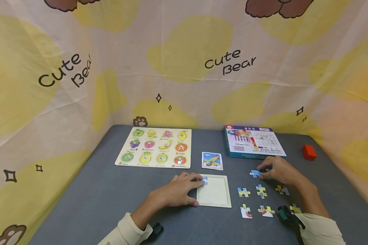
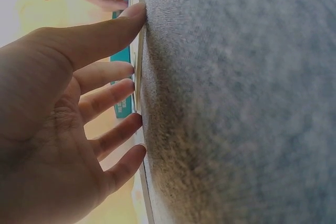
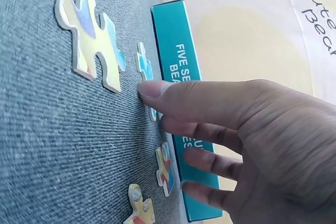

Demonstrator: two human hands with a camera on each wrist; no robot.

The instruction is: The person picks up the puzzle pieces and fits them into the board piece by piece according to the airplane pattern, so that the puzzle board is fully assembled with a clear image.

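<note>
My left hand (image 1: 179,190) rests at the left edge of a square, pale puzzle tray (image 1: 216,195), fingers loosely extended. Its fingertips touch a small blue jigsaw piece (image 1: 205,181) in the tray's upper left corner, while the thumb lies by the lower left corner. In the left wrist view, the thumb (image 2: 137,14) and fingers are spread along the tray's edge. My right hand (image 1: 279,170) pinches a light blue jigsaw piece (image 1: 255,173) by its edges, thumb and index finger on either side. The piece lies flat on the table; the right wrist view shows the thumb (image 3: 152,88) partly covering it.
Several loose jigsaw pieces, such as a yellow-and-blue one (image 1: 261,191), lie right of the tray. Behind are an airplane picture card (image 1: 212,161), a fruit board (image 1: 154,148), a teal-sided box (image 1: 254,143) and a red block (image 1: 309,152). A patterned cloth (image 1: 184,68) hangs behind the table.
</note>
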